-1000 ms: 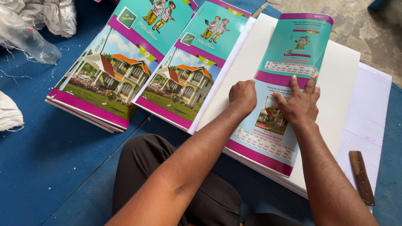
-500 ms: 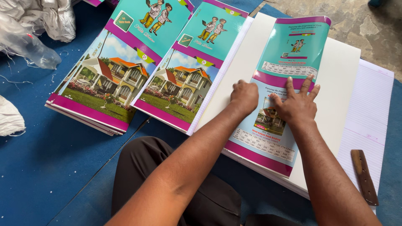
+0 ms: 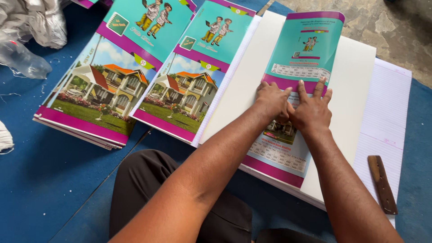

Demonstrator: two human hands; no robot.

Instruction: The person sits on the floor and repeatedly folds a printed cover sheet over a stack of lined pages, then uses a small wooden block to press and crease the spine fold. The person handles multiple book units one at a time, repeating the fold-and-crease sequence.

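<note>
My left hand (image 3: 270, 100) and right hand (image 3: 312, 110) cover the middle of the folded cover sheet (image 3: 297, 58), so I cannot see the picture beneath them. The small print on that sheet is too fine to make out. The white stack (image 3: 355, 90) under it hides most of the ruled paper (image 3: 387, 130), whose lower corner is hidden behind my right forearm. The two piles of printed covers (image 3: 148, 63) are cut off at the top edge. A clear plastic bag (image 3: 22, 58) and grey cloth (image 3: 40, 22) run out at the left. My knee (image 3: 148, 189) hides the blue floor mat (image 3: 45, 189) beneath.
</note>
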